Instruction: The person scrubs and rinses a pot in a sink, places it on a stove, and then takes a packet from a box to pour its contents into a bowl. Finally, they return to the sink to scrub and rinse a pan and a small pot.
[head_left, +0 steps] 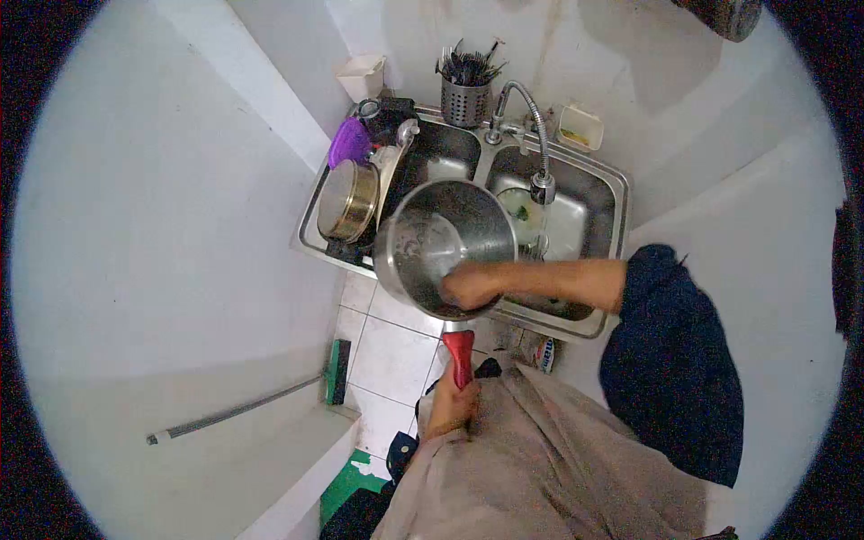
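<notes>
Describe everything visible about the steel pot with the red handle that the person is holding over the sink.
The steel pot is a round, deep, shiny metal vessel with a straight red handle at its lower edge. It is tilted so its open mouth faces the camera, held above the front edge of the double sink. The left hand grips the handle; the right hand is inside the pot against its lower wall. The interior looks wet or streaked. Whether the right hand holds a sponge cannot be told.
</notes>
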